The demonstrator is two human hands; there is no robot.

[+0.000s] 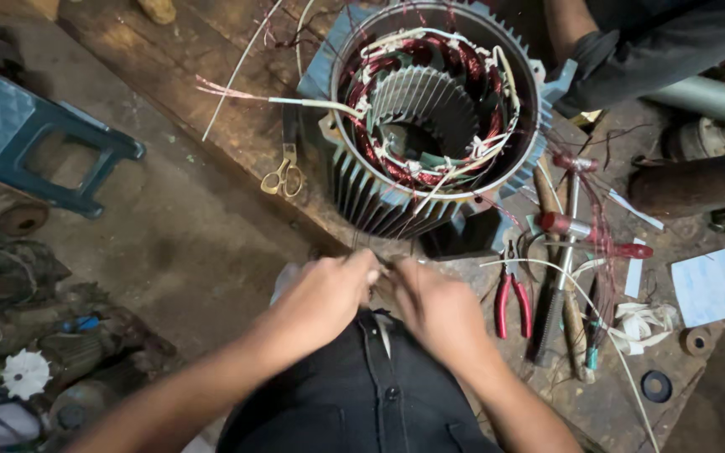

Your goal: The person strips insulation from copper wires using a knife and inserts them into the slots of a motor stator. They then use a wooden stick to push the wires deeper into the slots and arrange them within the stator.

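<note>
Two hands, left hand (329,289), right hand (434,302), one stator (434,117), one scissors (284,178), one pliers (512,294)

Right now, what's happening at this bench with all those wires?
A person sits at a wooden bench facing an open motor stator wound with copper coils. Their left hand and right hand meet just below it, pinching something thin that is too small to make out. Scissors, red-handled pliers and a hammer lie nearby.

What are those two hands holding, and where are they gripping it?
The left hand and right hand pinch something thin between their fingertips, probably wire ends from the motor stator; the exact thing cannot be told.
</note>
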